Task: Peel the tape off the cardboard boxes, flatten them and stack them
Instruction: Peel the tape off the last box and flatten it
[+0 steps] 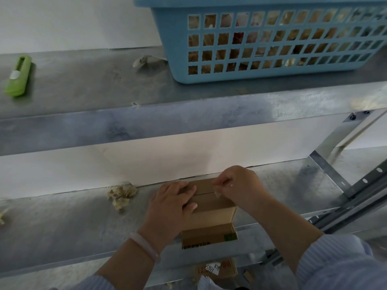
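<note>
Dim, soft-focus view; wide-angle bending at edges.

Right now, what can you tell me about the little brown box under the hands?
The cardboard box is small, brown and plain, and sits on the grey metal shelf. Its two top flaps are shut and meet at a seam. A flap at the near side is folded open, showing a green patch and a line of dark print. The left hand presses on its top, and the right hand pinches a scrap of clear tape at the seam.
</note>
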`<control>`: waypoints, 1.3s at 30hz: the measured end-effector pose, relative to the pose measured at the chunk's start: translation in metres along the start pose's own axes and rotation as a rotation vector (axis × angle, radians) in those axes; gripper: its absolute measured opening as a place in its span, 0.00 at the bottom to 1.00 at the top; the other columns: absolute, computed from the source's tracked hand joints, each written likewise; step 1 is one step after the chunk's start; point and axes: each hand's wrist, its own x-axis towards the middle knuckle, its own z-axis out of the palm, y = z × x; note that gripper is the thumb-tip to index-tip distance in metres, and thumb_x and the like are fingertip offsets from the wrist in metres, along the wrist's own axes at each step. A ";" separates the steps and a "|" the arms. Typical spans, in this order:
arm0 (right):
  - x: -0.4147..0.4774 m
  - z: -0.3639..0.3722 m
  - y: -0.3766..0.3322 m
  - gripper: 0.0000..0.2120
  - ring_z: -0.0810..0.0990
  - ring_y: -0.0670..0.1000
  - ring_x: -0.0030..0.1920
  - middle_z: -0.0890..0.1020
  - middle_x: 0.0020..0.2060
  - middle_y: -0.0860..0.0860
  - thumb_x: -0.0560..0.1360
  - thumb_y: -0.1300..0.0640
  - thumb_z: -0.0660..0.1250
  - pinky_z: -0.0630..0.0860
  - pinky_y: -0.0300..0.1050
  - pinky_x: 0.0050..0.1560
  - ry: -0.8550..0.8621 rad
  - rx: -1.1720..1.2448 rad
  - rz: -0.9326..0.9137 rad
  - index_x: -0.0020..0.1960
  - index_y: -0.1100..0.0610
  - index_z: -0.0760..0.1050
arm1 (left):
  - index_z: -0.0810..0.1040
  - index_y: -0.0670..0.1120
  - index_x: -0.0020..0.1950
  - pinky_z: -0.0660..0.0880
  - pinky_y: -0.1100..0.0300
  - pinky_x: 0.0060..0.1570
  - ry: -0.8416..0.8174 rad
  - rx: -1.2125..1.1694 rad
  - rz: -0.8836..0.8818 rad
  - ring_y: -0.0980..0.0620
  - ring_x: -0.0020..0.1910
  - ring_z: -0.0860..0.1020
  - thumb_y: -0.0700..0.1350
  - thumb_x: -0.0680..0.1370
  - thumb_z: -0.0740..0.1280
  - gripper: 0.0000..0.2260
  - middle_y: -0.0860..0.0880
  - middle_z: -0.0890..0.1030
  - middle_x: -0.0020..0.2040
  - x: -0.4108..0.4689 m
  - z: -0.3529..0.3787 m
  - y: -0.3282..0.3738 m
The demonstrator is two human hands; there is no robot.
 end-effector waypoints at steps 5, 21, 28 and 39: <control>-0.010 0.008 0.001 0.11 0.75 0.46 0.48 0.78 0.45 0.45 0.80 0.48 0.61 0.73 0.46 0.58 -0.090 -0.256 -0.151 0.48 0.51 0.81 | 0.70 0.60 0.70 0.61 0.55 0.69 0.022 0.000 0.022 0.55 0.70 0.63 0.66 0.71 0.43 0.32 0.60 0.67 0.70 0.000 -0.001 0.001; -0.004 0.015 0.013 0.09 0.74 0.48 0.48 0.75 0.51 0.48 0.76 0.49 0.68 0.73 0.40 0.48 -0.004 -0.149 0.110 0.53 0.50 0.80 | 0.78 0.56 0.63 0.78 0.56 0.41 0.182 0.132 0.126 0.50 0.46 0.75 0.61 0.76 0.55 0.21 0.49 0.74 0.49 0.013 0.011 0.020; -0.004 0.002 0.024 0.07 0.77 0.46 0.45 0.79 0.45 0.45 0.75 0.47 0.69 0.77 0.43 0.49 0.106 -0.108 0.129 0.48 0.50 0.76 | 0.79 0.56 0.61 0.78 0.55 0.45 0.197 0.164 0.154 0.50 0.46 0.76 0.62 0.76 0.54 0.22 0.50 0.75 0.48 0.015 0.008 0.018; -0.006 0.010 0.027 0.04 0.76 0.48 0.42 0.79 0.39 0.48 0.74 0.56 0.68 0.77 0.48 0.52 0.111 -0.379 -0.412 0.42 0.54 0.79 | 0.81 0.55 0.59 0.79 0.52 0.44 0.232 0.200 0.199 0.48 0.45 0.77 0.61 0.75 0.55 0.21 0.48 0.76 0.48 0.019 0.012 0.017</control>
